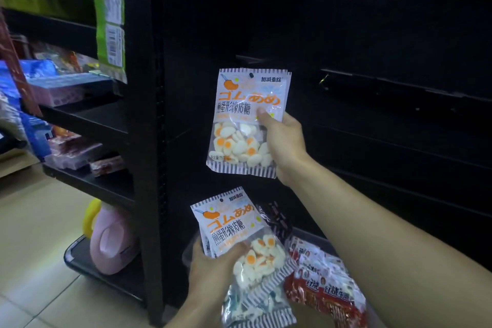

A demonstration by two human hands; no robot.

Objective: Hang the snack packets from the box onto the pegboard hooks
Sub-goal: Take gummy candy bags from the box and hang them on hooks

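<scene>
A fried-egg gummy packet [246,125] is held up against the dark pegboard [372,128], gripped at its right edge by the right hand [282,141]. Lower, the left hand [213,269] clutches a stack of identical packets [239,237] above red snack bags [324,285] in the box [314,237].

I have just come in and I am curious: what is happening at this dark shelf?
A person is stocking snacks. The right hand holds one egg-candy packet up against the black pegboard, its hole near a hook. The left hand holds a bundle of the same packets lower down, above red packets.
</scene>
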